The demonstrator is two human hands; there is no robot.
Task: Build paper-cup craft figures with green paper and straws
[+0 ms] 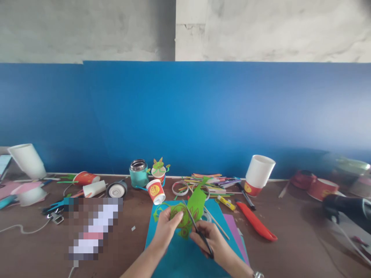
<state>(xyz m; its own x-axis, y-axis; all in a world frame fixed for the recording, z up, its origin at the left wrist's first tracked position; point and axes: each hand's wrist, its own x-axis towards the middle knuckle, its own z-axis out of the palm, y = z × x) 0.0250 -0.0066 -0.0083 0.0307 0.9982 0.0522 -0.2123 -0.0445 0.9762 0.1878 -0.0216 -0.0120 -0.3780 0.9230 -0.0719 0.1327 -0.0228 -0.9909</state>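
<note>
In the middle of the view my left hand pinches a sheet of green paper with drawn outlines, a round shape and pointed ear-like shapes among them. My right hand is wrapped round the handles of black-handled scissors. Their blades lie against the green paper, beside the round drawing. Both hands are above blue paper on the table. Small green offcuts lie at its upper left. Behind them, a paper cup with a green paper figure stands by a tilted red-and-white paper cup.
A teal thermos stands behind the blue paper, near colored sticks and a tape roll. To the right are a glue stick, a red tapered object and stacked white cups. A blue partition rises behind the table.
</note>
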